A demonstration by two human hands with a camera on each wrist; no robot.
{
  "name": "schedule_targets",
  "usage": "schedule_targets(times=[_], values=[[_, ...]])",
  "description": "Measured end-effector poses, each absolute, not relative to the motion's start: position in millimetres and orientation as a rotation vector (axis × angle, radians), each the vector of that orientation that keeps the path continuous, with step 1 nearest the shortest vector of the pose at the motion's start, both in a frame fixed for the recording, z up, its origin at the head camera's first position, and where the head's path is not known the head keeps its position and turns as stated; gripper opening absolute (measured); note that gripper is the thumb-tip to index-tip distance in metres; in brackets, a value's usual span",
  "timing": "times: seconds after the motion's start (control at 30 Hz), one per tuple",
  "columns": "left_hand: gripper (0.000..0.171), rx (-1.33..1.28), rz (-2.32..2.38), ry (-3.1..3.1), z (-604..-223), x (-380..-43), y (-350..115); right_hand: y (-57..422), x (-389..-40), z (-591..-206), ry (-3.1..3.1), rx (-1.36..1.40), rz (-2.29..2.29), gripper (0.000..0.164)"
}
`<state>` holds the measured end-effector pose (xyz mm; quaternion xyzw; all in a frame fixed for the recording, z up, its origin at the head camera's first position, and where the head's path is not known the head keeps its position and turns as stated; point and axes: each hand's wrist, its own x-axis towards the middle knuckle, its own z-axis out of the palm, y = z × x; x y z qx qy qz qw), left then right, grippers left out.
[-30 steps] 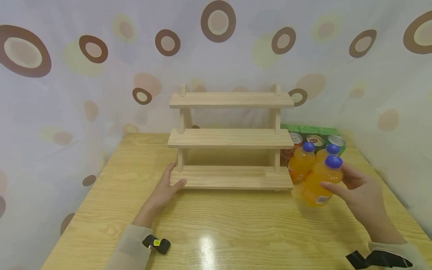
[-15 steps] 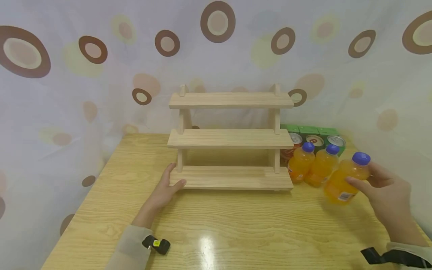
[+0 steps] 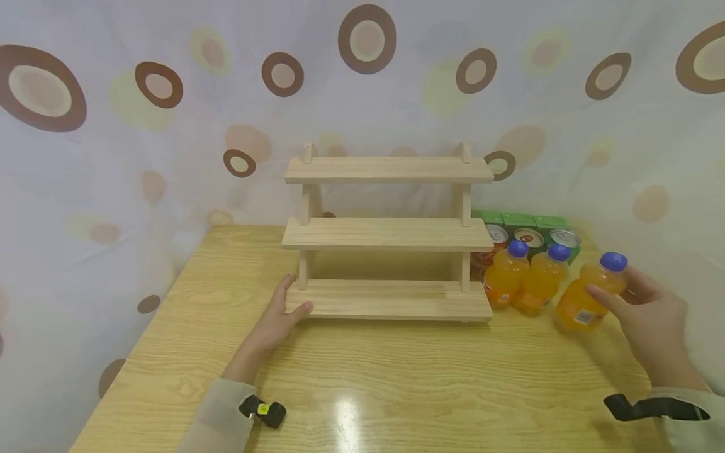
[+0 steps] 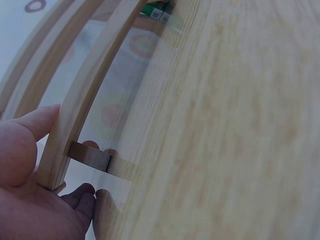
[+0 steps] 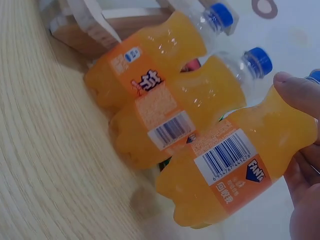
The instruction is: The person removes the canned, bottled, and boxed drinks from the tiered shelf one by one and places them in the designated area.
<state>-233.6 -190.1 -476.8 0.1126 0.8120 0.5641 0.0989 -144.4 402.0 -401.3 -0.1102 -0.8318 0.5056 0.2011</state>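
A three-tier wooden display shelf (image 3: 387, 299) stands in the middle of the table. My left hand (image 3: 277, 322) grips the left end of its lowest board, thumb on the board's front and fingers below, as the left wrist view shows. At the right, my right hand (image 3: 654, 321) holds an orange Fanta bottle (image 3: 586, 301) with a blue cap, thumb on the near side. The bottle leans; its base seems slightly off the table. Two similar orange soda bottles, one nearer the shelf (image 3: 504, 277) and one beside it (image 3: 539, 282), stand upright to its left.
Behind the bottles are drink cans (image 3: 529, 238) and green boxes (image 3: 518, 219), close to the shelf's right side. A patterned cloth (image 3: 368, 113) hangs behind and beside the wood-grain table (image 3: 317, 384).
My right hand has carried the held bottle rightward from in front of the other two, then slightly back and down. My left hand has stayed on the shelf.
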Motion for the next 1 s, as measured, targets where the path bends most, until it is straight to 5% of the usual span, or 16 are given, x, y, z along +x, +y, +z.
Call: schedule_targets(times=[0.57,1.0], values=[[0.076,0.311,1.656,2.357,-441,-216,-181,413,-177,-415,-2.185,-0.346,1.617,0.070],[0.082,0.303,1.672,2.403,-473,-232,-189,413,-189,-429,-2.097,-0.268,1.680,0.065]])
